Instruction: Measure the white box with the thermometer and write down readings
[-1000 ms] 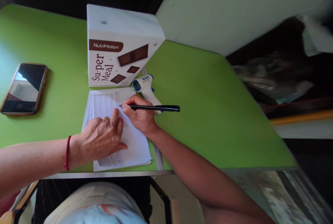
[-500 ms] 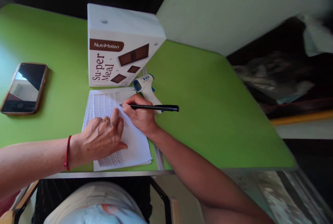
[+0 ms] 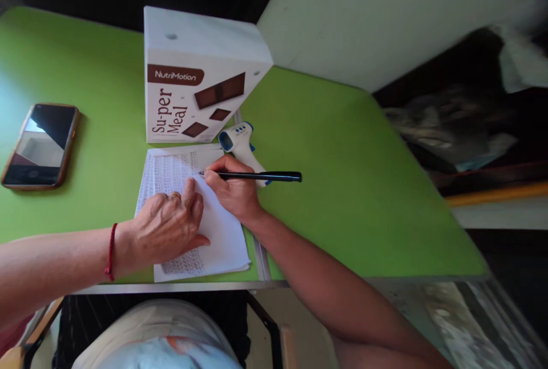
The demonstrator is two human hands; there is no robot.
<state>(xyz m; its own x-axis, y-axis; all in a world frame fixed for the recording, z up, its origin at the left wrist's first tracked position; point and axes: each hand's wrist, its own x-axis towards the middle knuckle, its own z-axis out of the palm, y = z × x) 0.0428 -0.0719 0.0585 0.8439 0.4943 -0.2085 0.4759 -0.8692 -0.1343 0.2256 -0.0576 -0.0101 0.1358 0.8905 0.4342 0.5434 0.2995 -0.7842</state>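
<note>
Handwritten sheets of paper (image 3: 225,243) lie stacked near the table's front edge, with dense lines of script down their left part. My left hand (image 3: 165,226) rests palm down on them, index finger and thumb extended, the other fingers bent; it grips nothing. Pinched in my right hand (image 3: 237,195) is a black pen (image 3: 274,176), its tip at the writing just beyond my left index fingertip. The pen's back end points right. Just behind my right hand lies a white and blue infrared thermometer (image 3: 242,143), its handle partly hidden by the hand and pen.
A white NutriMotion box (image 3: 171,52) stands upright directly behind the papers. On the left lies a smartphone (image 3: 40,146) in a brown case. The green table (image 3: 342,186) meets a wall at the back right. A dark shelf with plastic bags (image 3: 454,123) is beyond its right edge.
My right hand and the pen have shifted very slightly to the right along the writing. My left hand and the papers have stayed put.
</note>
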